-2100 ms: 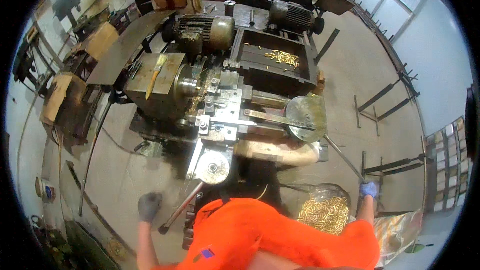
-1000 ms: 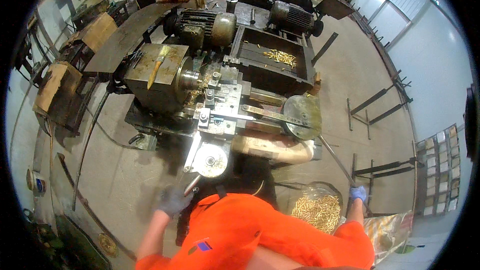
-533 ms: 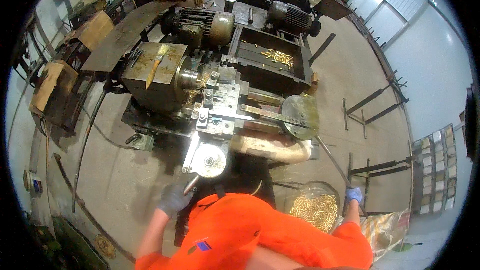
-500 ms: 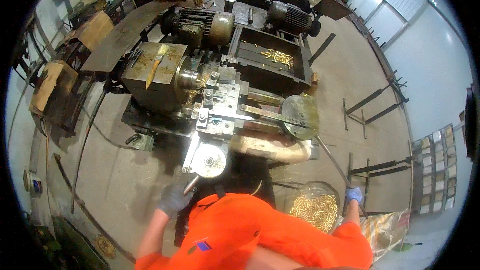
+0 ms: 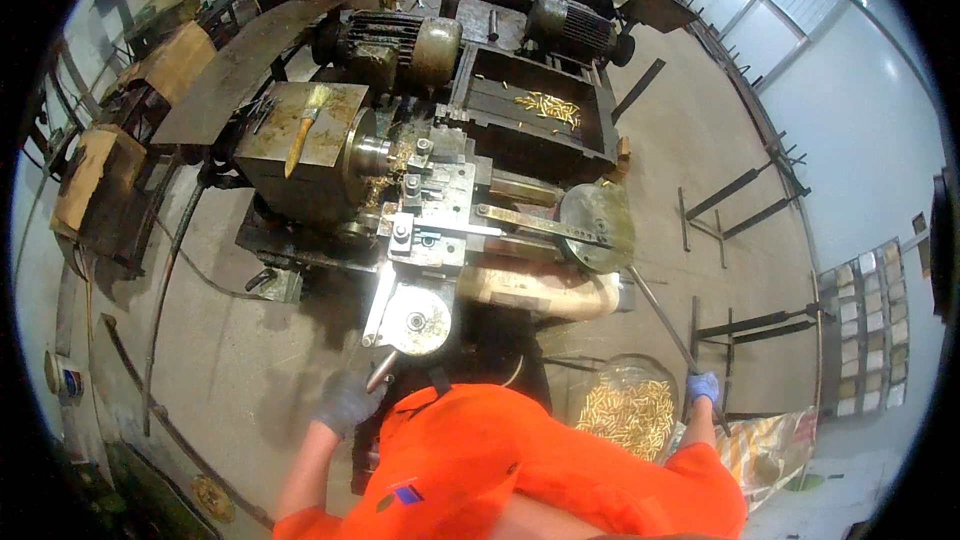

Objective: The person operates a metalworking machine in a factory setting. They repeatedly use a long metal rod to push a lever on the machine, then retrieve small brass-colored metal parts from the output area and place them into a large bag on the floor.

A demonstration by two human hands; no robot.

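Observation:
I look down on a worn metal lathe (image 5: 400,190) from above my orange shirt. My left hand (image 5: 347,402), in a grey glove, is closed around a short metal lever (image 5: 381,370) that sticks out below a round silver handwheel (image 5: 416,320). My right hand (image 5: 702,387), in a blue glove, grips the end of a long thin steel rod (image 5: 660,315) that runs up to a round disc (image 5: 598,228) at the machine's right end. A bin of small brass parts (image 5: 628,415) sits just left of that hand.
A dark tray (image 5: 535,115) behind the machine holds more brass pieces. Electric motors (image 5: 400,40) stand at the back. Cardboard boxes (image 5: 90,175) and a long dark bench (image 5: 240,65) line the left. Bare concrete floor (image 5: 680,150) spreads right, with metal rails (image 5: 745,205).
My left hand came in from the lower left and took hold of the lever under the handwheel. My right hand rose slightly with the rod. My view shifted closer to the machine.

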